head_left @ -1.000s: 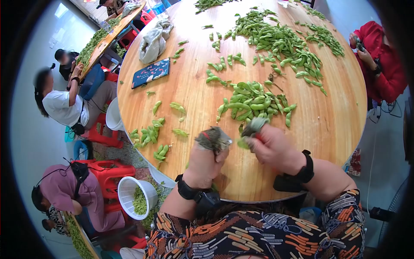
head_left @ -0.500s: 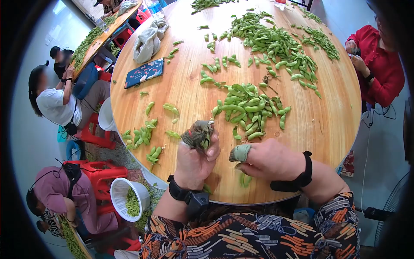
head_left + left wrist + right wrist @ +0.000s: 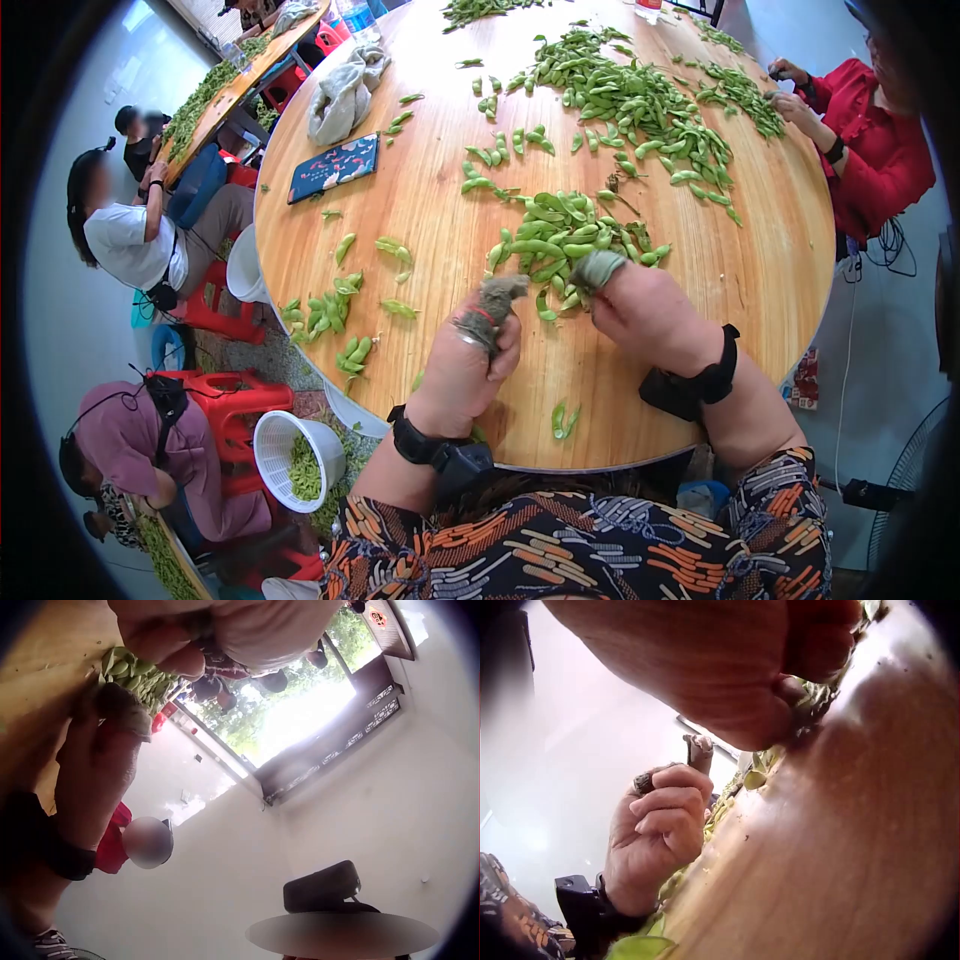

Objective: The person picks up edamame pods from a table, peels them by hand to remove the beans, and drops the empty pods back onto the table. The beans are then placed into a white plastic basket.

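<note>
My left hand (image 3: 470,355) is above the near side of the round wooden table (image 3: 440,210), grey cloth covers on its thumb and finger. In the right wrist view its fingers (image 3: 671,802) are curled in, with nothing showing between them. My right hand (image 3: 650,310), also with a cloth-covered digit, reaches to the near edge of a small heap of green soybean pods (image 3: 570,235). Its fingertips are right at the pods; I cannot tell whether they pinch one. A split green pod (image 3: 565,420) lies on the wood between my forearms.
Farther back is a larger pod pile (image 3: 640,100). On the left lie a patterned dark-blue booklet (image 3: 335,168), a grey cloth (image 3: 345,95) and scattered pods (image 3: 335,310). A white basket (image 3: 275,450) stands on the floor. A person in red (image 3: 880,140) sits at the right.
My right hand has let go of the split pod near the table's front edge and moved forward to the heap. My left hand has turned slightly and shifted right.
</note>
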### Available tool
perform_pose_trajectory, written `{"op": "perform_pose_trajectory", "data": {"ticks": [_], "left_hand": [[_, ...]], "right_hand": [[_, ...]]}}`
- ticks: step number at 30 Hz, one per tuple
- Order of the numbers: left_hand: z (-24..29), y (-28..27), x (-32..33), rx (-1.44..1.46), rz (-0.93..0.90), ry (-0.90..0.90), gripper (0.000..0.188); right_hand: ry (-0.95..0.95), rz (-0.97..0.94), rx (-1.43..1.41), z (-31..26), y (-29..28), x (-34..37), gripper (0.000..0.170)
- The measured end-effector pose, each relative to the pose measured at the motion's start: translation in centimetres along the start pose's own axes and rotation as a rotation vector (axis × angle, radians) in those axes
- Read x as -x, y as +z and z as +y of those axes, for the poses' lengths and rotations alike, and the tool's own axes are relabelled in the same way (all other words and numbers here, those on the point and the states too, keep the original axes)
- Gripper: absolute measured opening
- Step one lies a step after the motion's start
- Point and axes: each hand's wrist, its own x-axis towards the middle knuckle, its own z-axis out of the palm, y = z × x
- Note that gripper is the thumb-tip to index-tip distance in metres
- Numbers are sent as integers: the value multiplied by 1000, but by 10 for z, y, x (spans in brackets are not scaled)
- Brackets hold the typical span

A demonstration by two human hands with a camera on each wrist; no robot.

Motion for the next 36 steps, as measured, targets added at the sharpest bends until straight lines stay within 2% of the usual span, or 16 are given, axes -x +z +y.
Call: {"op": "perform_pose_trajectory", "data": {"ticks": [2, 3, 5, 6, 10, 14, 15, 17, 18, 19, 20, 23, 27, 29, 32, 36], "left_hand": [[1, 6, 2, -100, -26, -29, 29], [1, 10, 4, -94, -65, -134, 26], [1, 14, 6, -90, -96, -230, 24], [0, 14, 7, -100, -118, -267, 21], [0, 11, 5, -60, -192, -296, 15], [-5, 7, 3, 4, -263, -278, 12], [-7, 10, 3, 4, -263, -280, 12], [-11, 18, 3, -537, -163, 26, 18], [-14, 16, 3, -536, -163, 23, 18], [-19, 11, 2, -770, -202, 159, 20], [-22, 8, 2, -1003, -241, 299, 23], [-20, 6, 1, -732, -271, 218, 20], [-18, 7, 3, -699, -229, 162, 18], [-18, 8, 4, -663, -164, 155, 17], [-18, 5, 2, -711, -166, 179, 15], [-18, 1, 1, -797, -142, 187, 12]], "right_hand": [[210, 51, -990, -4, -10, -5, 21], [201, 51, -989, -7, -10, -5, 21], [345, 33, -1422, -16, -4, -2, 32], [192, 131, -1270, -16, 10, -3, 29], [92, 188, -912, -22, 4, -1, 21], [106, 235, -999, -24, -6, -4, 17], [230, 107, -1095, -22, -13, -5, 14], [357, -26, -1186, -17, -19, -6, 13], [384, -162, -1209, -15, -20, -6, 12], [411, -298, -1228, -14, -20, -5, 13], [315, -225, -1181, -13, -15, -4, 11], [478, -220, -1430, -17, -22, -3, 11], [487, -139, -1417, -17, -21, -3, 11], [625, -221, -1453, -10, -22, -2, 8], [568, -207, -1215, -12, -24, -2, 11], [498, -274, -1180, -17, -33, -6, 12]]}}
